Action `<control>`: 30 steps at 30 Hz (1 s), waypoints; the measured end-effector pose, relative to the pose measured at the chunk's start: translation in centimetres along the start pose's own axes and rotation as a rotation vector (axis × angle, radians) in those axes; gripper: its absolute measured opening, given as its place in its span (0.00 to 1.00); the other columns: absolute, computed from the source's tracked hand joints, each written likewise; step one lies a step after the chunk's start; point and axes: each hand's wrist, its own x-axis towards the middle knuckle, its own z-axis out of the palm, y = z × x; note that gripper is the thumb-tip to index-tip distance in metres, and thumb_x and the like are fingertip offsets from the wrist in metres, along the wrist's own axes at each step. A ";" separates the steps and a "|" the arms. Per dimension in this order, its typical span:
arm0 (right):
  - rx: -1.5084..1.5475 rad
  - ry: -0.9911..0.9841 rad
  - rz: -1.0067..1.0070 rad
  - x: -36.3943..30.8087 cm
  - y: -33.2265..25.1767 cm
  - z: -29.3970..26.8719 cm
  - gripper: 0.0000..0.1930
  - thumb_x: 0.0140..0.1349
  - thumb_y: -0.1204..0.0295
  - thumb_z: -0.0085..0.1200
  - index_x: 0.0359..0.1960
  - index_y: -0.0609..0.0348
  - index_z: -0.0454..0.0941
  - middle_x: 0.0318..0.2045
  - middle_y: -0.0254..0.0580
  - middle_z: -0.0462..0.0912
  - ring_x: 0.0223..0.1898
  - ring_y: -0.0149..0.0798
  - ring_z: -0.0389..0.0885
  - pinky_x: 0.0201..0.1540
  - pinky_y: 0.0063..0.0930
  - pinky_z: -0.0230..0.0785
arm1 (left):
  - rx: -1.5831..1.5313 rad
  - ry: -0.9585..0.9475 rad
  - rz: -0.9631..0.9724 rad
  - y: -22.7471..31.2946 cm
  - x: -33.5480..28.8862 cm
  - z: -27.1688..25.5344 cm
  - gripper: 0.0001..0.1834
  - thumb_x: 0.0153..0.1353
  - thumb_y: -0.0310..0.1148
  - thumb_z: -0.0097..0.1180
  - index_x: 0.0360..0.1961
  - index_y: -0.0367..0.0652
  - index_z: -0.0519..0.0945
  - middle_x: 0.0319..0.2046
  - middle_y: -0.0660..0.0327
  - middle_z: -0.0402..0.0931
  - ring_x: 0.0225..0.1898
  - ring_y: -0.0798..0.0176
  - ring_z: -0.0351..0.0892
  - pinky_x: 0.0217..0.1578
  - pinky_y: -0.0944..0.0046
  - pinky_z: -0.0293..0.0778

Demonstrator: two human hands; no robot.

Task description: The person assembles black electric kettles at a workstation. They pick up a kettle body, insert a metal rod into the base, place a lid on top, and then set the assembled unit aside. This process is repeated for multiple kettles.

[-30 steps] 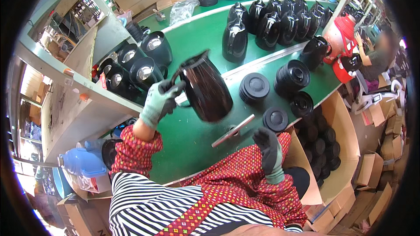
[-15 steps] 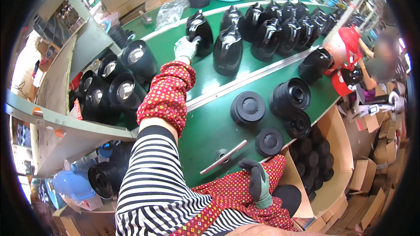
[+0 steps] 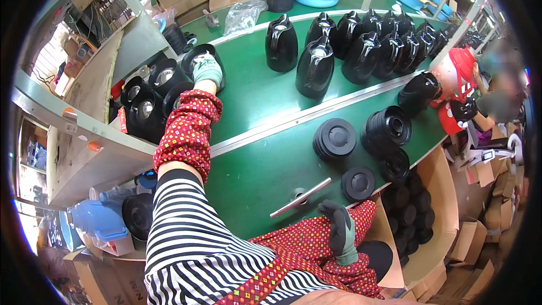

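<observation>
My left hand (image 3: 208, 72), in a pale knit glove, has its fingers over the rim of a black jug body (image 3: 219, 63) lying on its side at the left of the green bench. Other tipped jug bodies (image 3: 144, 108) with shiny metal insides lie beside it. Over my lap, my right hand (image 3: 340, 233), in a grey-green glove with a dark palm, is loosely bent and holds nothing. An upright black jug (image 3: 281, 43) with a handle stands to the right of my left hand. Several more black jugs (image 3: 361, 58) stand in rows beyond it.
Black round lids (image 3: 337, 136) sit stacked on the near bench (image 3: 248, 192), by a metal rod (image 3: 300, 197). An open carton (image 3: 443, 192) of black parts stands at right. A metal rail (image 3: 265, 128) divides the bench. A co-worker handles red parts at far right.
My left hand has left the upright jug and moved left to the lying jug body. The whole view has shifted somewhat. My right hand stays over my lap.
</observation>
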 end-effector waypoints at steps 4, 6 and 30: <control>0.110 0.046 0.087 0.0 -0.7 -0.3 0.23 0.84 0.63 0.38 0.63 0.73 0.74 0.55 0.53 0.83 0.56 0.46 0.85 0.65 0.39 0.74 | -0.130 0.050 0.181 4.2 -5.8 -3.5 0.28 0.66 0.41 0.64 0.64 0.42 0.76 0.61 0.39 0.77 0.58 0.40 0.83 0.58 0.48 0.79; 0.034 0.011 0.116 0.6 -2.0 -1.2 0.23 0.83 0.62 0.43 0.62 0.72 0.75 0.54 0.51 0.84 0.55 0.44 0.85 0.64 0.38 0.74 | -0.118 0.067 0.395 4.7 -10.0 -5.8 0.29 0.65 0.40 0.64 0.64 0.38 0.75 0.63 0.37 0.76 0.52 0.41 0.86 0.53 0.49 0.82; 0.790 -0.023 0.160 -12.1 -1.2 -8.9 0.38 0.65 0.58 0.70 0.72 0.63 0.68 0.65 0.45 0.79 0.63 0.44 0.80 0.68 0.38 0.72 | -1.304 -1.113 0.627 3.3 -38.7 -9.3 0.40 0.68 0.29 0.63 0.79 0.39 0.61 0.67 0.52 0.73 0.63 0.60 0.76 0.65 0.58 0.73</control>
